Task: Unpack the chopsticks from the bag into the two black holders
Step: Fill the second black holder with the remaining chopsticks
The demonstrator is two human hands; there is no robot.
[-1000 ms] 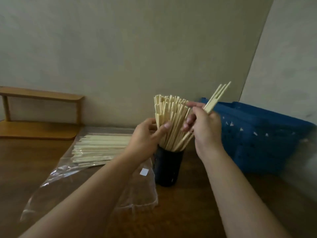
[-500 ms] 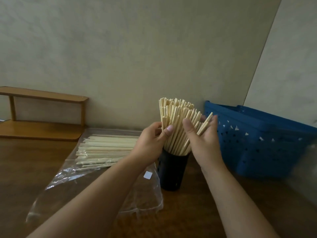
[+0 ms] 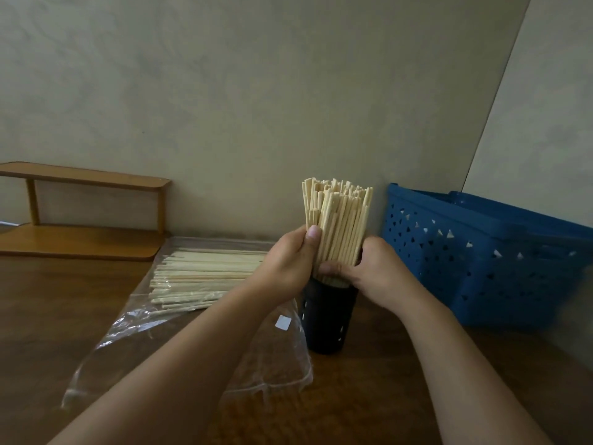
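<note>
- Head view: both hands close around the bundle of chopsticks (image 3: 337, 226) standing in the black holder (image 3: 327, 316), near the back edge of the table (image 3: 48, 316).
- Left hand (image 3: 288, 264) grips the bundle's left side, thumb up along the sticks.
- Right hand (image 3: 372, 271) wraps the right side just above the holder rim, thumb across the front.
- Recommended handling: squeeze evenly from both sides, keep the sticks upright, and let the tips settle before letting go; the holder looks full and could tip.
- More chopsticks lie in the clear bag (image 3: 199, 316), touching the holder's left side.
- Hidden: the second holder is not visible; the inside of the blue basket (image 3: 481, 268) cannot be seen; both arms leave the bottom edge.
</note>
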